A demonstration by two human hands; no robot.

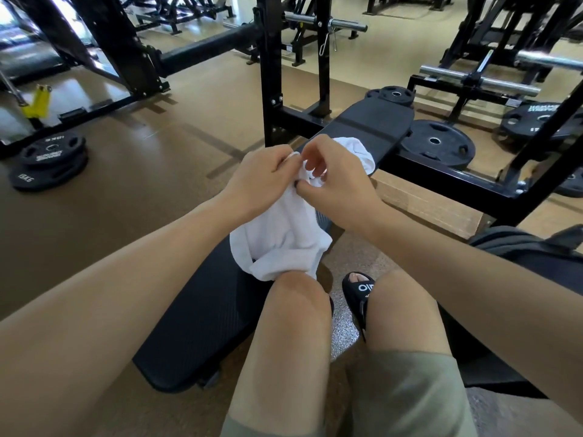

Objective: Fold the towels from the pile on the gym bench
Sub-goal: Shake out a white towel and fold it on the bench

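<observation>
A white towel (284, 238) hangs crumpled from both hands above the black gym bench (202, 326), its lower end bunched against my left knee. My left hand (258, 181) pinches its top edge. My right hand (337, 187) grips the same edge just beside it, fingers curled into the cloth. Behind my right hand a second white towel (356, 151) lies on the far part of the bench pad (375, 124), partly hidden.
A black rack frame (274, 74) stands behind the bench. Weight plates lie on the floor at the left (50, 159) and right (438, 143). A barbell sleeve (479, 80) juts out at the right. A dark bag (523, 247) sits by my right arm.
</observation>
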